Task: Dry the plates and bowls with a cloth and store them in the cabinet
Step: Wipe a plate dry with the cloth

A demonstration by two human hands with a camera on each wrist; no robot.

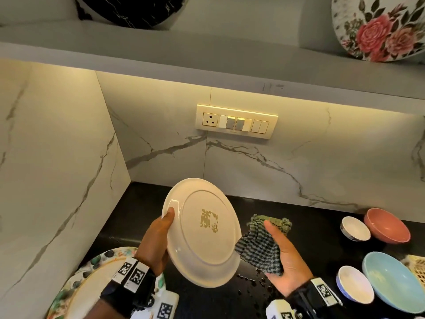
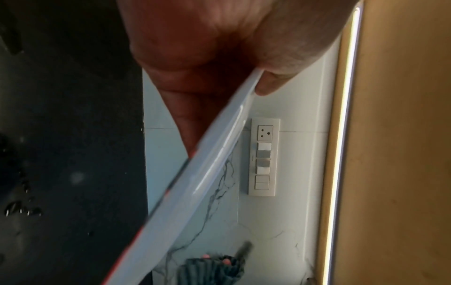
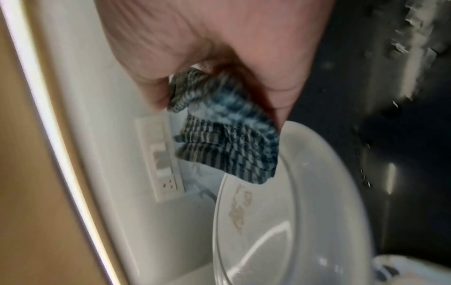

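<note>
A white plate (image 1: 202, 231) with a gold mark on its underside is held up on edge over the black counter, underside toward me. My left hand (image 1: 158, 238) grips its left rim, thumb on the back and fingers hidden behind. In the left wrist view the plate (image 2: 195, 183) runs edge-on under the left hand (image 2: 207, 48). My right hand (image 1: 282, 256) holds a checked green cloth (image 1: 262, 247) bunched in its palm, just right of the plate's rim. The right wrist view shows the cloth (image 3: 227, 138) against the plate (image 3: 305, 212), under the right hand (image 3: 219, 48).
Several bowls stand at the right: a pink bowl (image 1: 388, 226), a small white bowl (image 1: 355, 229), a light blue bowl (image 1: 391, 279) and another white bowl (image 1: 354, 286). A patterned plate (image 1: 92, 277) lies at lower left. Water drops (image 1: 250, 282) dot the counter. A shelf (image 1: 207, 54) overhead carries display plates.
</note>
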